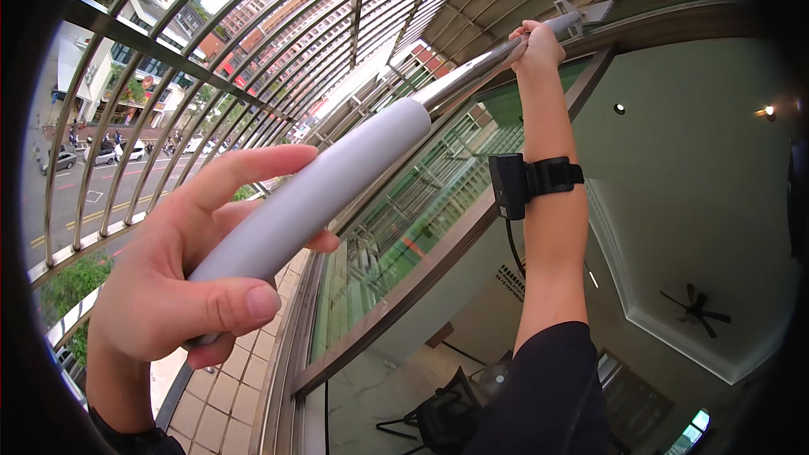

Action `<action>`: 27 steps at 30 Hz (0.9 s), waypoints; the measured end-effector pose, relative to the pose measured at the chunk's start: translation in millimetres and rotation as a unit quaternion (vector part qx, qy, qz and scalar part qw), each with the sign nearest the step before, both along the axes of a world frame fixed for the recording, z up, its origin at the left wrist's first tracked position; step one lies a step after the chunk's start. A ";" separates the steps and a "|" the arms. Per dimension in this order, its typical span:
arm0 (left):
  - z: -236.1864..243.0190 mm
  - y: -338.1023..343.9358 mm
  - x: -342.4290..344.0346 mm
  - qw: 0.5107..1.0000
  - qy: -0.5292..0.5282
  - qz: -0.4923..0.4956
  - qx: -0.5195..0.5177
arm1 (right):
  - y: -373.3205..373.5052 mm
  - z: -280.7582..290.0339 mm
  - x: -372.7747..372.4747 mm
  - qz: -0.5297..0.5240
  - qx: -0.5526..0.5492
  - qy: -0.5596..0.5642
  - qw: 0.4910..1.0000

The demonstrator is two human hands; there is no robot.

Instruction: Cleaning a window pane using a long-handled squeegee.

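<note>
Long pole (476, 69), held in both hands: it slants across our view from about 8 o'clock up toward half past 1. We note a bright metal shaft, a smooth grey grip sleeve (316, 190) at the near end, and a pale end fitting (595, 13) at the far end, its exact kind too small for us to tell.

Left hand (164, 274), between 8 and 9 o'clock: wrapped loosely around the sleeve, thumb on the lower side, index finger along the upper. Right hand (540, 45), between 1 and 2: closed around the shaft just short of the fitting.

Handling, our judgement: stiff, probably hollow and light, but unwieldy for its length. Bare metal may slip; the sleeve looks the surer hold, with a second grasp high on the shaft for steering.

Outward, we record a black strapped device (509, 188) on the right forearm at 3 o'clock, metal bars (135, 55) toward 10, a tiled ledge (221, 386) toward half past 7, greenish window glass (371, 291) near 7, and a ceiling fan (695, 312) between 3 and 4.
</note>
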State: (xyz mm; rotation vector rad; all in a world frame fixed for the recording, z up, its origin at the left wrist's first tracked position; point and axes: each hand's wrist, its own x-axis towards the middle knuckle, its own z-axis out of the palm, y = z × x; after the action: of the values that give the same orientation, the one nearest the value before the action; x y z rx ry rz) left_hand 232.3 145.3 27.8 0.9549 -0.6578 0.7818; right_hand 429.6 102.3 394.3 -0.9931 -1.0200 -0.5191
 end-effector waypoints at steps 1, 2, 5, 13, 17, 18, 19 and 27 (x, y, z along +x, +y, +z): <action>-0.1 0.7 -4.0 0.997 -0.026 0.075 0.003 | 5.7 3.9 -3.5 0.007 0.005 0.010 1.000; 2.1 0.7 -8.6 0.987 -0.052 0.149 0.005 | 9.9 6.8 -6.3 0.014 0.010 0.020 1.000; 6.8 4.2 -15.8 0.967 -0.045 0.252 0.013 | 12.2 4.0 -13.1 0.086 0.057 0.036 0.994; -3.0 0.2 -16.4 0.957 -0.062 0.255 0.121 | -32.0 -110.6 -30.5 -0.125 -0.159 -0.598 0.775; -17.2 0.9 -7.6 0.972 -0.081 0.216 0.054 | -46.7 -170.6 -55.3 -0.163 -0.277 -0.782 0.534; -17.2 3.1 -3.1 0.972 -0.081 0.215 0.054 | -46.1 -173.8 -51.6 -0.168 -0.256 -0.771 0.559; -17.1 2.7 -0.9 0.967 -0.094 0.224 0.083 | -47.6 -176.5 -51.5 -0.175 -0.237 -0.758 0.582; 31.9 21.2 -6.6 0.915 -0.079 0.370 0.137 | 7.4 -112.2 -45.5 -0.159 -0.025 -0.866 0.473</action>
State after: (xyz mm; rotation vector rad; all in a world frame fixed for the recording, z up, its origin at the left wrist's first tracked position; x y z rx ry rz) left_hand 225.7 166.5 59.7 1.4397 -0.5471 1.4762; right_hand 384.1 109.7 282.0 -0.3393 -2.6394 -2.0406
